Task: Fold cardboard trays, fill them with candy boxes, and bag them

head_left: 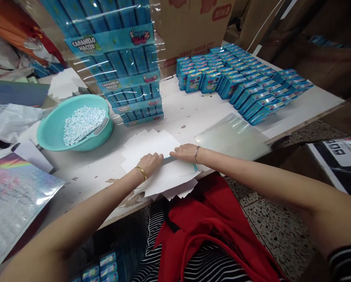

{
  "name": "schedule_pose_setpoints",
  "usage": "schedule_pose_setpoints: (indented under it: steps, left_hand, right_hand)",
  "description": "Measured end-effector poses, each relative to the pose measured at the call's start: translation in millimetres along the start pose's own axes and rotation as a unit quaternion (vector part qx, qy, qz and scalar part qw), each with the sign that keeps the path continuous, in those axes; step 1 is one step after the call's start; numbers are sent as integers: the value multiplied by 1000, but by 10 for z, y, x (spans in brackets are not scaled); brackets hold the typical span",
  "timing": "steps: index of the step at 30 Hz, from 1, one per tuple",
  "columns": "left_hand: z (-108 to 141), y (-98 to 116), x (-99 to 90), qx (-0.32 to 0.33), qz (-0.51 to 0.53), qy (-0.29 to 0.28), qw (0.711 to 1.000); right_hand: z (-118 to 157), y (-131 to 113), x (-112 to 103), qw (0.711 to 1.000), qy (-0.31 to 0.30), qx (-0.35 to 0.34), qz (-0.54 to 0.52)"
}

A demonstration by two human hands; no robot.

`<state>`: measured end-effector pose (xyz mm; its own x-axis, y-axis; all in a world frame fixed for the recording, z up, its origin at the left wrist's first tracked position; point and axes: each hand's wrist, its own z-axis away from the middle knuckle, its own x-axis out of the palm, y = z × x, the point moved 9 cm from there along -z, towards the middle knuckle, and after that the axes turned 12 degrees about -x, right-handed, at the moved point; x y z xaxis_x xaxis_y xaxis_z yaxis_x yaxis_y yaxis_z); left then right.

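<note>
Flat white card pieces lie in a loose pile at the table's front edge, with a blue edge showing between my hands. My left hand, with a gold bracelet at the wrist, has its fingers curled on the card's far edge. On the same edge, to the right, my right hand is closed with fingers together, a silver bracelet behind it. Both hands seem to pinch the card. More white sheets lie just beyond. Clear plastic sheets rest to the right of my right hand.
A teal bowl of small pale pieces stands left. Stacked, wrapped blue display boxes rise behind it. Rows of small blue boxes fill the back right, near a large cardboard box. A shiny printed bag is at far left.
</note>
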<state>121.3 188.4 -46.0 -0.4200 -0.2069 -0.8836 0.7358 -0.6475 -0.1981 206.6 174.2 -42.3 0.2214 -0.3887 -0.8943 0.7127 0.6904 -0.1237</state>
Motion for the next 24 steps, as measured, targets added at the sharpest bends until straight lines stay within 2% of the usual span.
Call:
schedule_pose_setpoints:
  steps: [3, 5, 7, 9, 10, 13, 15, 16, 18, 20, 22, 24]
  left_hand:
    - [-21, -43, -54, -13, 6, 1, 1000]
    - [24, -85, -138, 1, 20, 8, 1000]
    - [173, -89, -292, 43, 61, 48, 996]
    - [432, -34, -435, 102, 124, 95, 982]
    - [576, 17, -452, 132, 154, 99, 974]
    - [867, 173, -295, 168, 198, 52, 964]
    - [866, 163, -186, 129, 219, 44, 966]
    - [816, 119, -159, 102, 240, 49, 964]
    - [673, 24, -124, 67, 296, 49, 952]
    - [542, -41, -108, 59, 341, 41, 937]
    - [494, -65, -122, 64, 344, 63, 935]
    - [558, -20, -149, 84, 293, 123, 944]
  right_hand:
    - [71, 123, -11, 1000, 16, 8, -12]
    - [123, 165, 0, 999, 29, 26, -9]
    - [141, 166, 25, 999, 39, 33, -3]
    - [128, 167, 43, 998, 51, 33, 0]
    - [118, 177, 43, 998, 58, 33, 0]
    - [122, 235, 9, 996, 75, 45, -24]
    - [198, 235, -101, 989, 124, 61, -59]
    - [274, 207, -201, 979, 178, 71, -73]
    - [496, 53, -407, 943, 314, 78, -78]
    - [687, -236, -455, 912, 404, 53, -50]
    - [712, -539, -285, 915, 402, 16, -7]
    - [674, -685, -42, 921, 387, 22, 34]
